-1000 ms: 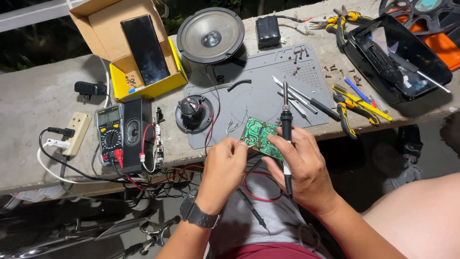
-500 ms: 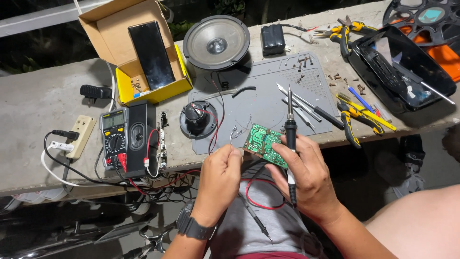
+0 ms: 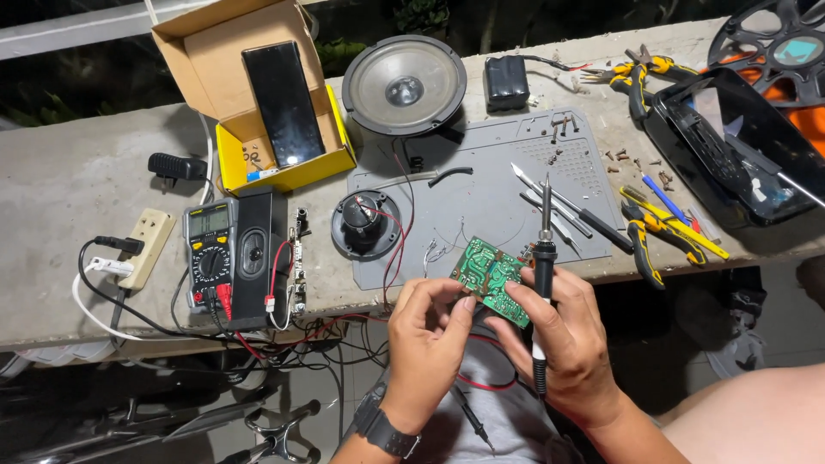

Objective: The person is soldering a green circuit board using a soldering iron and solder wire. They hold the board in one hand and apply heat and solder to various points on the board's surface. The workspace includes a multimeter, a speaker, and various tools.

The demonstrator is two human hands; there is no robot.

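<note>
A small green circuit board (image 3: 490, 277) is held between both hands just in front of the bench edge. My left hand (image 3: 427, 339), with a black watch on its wrist, pinches the board's near left edge. My right hand (image 3: 563, 344) supports the board's right side and also grips a black soldering iron (image 3: 543, 279) upright, its tip pointing away over the grey work mat (image 3: 490, 193).
On the concrete bench lie a large speaker (image 3: 404, 84), a small speaker (image 3: 366, 223), a multimeter (image 3: 209, 251), a power strip (image 3: 146, 245), an open yellow box (image 3: 284, 163) with a phone, tweezers, pliers (image 3: 657, 236), loose screws and a black tray (image 3: 730, 146). Tangled wires hang below the edge.
Both hands with the board and iron have stayed close together near the bench edge; the view has shifted slightly, placing the bench items a little lower and to the right.
</note>
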